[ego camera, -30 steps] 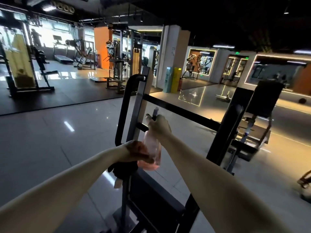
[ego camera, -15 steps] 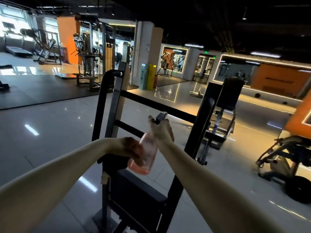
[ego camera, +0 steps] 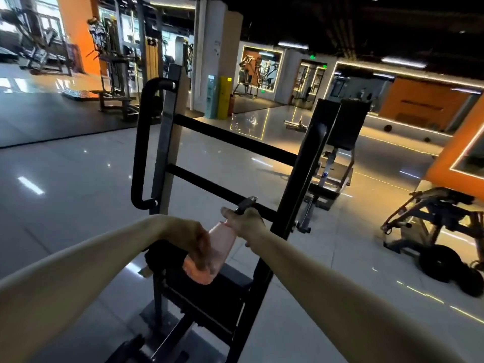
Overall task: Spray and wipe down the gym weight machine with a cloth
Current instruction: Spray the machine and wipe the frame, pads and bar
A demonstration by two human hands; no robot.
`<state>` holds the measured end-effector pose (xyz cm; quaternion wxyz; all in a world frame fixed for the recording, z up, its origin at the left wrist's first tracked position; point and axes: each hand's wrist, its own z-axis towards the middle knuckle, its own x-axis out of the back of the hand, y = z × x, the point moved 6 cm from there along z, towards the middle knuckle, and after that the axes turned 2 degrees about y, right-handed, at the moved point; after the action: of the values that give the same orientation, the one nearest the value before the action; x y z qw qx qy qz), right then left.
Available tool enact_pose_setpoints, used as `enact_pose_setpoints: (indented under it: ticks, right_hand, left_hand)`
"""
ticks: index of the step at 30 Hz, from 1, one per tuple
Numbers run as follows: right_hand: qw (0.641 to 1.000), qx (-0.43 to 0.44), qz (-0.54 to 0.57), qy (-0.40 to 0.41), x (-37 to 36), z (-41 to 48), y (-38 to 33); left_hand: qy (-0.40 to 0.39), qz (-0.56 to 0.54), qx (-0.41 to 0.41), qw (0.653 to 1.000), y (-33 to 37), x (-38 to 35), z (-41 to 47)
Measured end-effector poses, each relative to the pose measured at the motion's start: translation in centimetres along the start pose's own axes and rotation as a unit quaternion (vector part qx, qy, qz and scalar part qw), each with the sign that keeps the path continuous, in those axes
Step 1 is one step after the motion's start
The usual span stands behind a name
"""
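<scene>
A black weight machine frame (ego camera: 230, 142) with two crossbars and a curved left handle stands right in front of me. My right hand (ego camera: 245, 221) grips the neck and trigger head of a pink translucent spray bottle (ego camera: 220, 244), its dark nozzle pointing toward the frame's right upright. My left hand (ego camera: 195, 242) wraps around the bottle's lower body. Under my left hand a dark cloth (ego camera: 162, 258) hangs over the machine; whether that hand also holds it is hidden.
Glossy tiled floor (ego camera: 65, 192) spreads to the left. Another black padded machine (ego camera: 337, 142) stands behind on the right, and a plate-loaded machine (ego camera: 440, 231) sits at far right. More gym equipment (ego camera: 117, 74) and a white pillar (ego camera: 217, 53) fill the background.
My view has swung to the right and closer to the frame. Both hands kept hold of the bottle, which now sits lower and nearer the right upright.
</scene>
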<state>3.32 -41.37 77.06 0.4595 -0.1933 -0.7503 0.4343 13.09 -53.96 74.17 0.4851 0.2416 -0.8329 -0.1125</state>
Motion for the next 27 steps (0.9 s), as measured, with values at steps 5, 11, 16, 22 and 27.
enact_pose_setpoints:
  ticks: [5,11,16,22,27]
  right_hand:
    - [1.000,-0.004,-0.011,-0.021,-2.6,0.5,1.5]
    - [0.998,0.006,-0.005,-0.054,-5.1,1.6,0.6]
    - [0.998,0.051,-0.018,-0.036,-7.2,2.9,-1.3]
    - [0.992,0.064,-0.036,-0.099,-9.9,4.3,-4.1]
    - [0.987,0.069,-0.041,-0.138,-11.5,5.4,-6.4]
  left_hand:
    - [-0.025,-0.032,0.022,0.999,-1.9,-1.9,-0.5]
    - [-0.006,-0.048,0.028,0.998,-4.6,-2.6,-0.7]
    - [0.031,-0.103,0.022,0.994,-6.2,-2.2,-1.8]
    - [0.068,-0.137,0.052,0.987,-8.1,-1.3,-2.8]
    - [0.094,-0.214,0.085,0.969,-10.3,-1.0,-3.2]
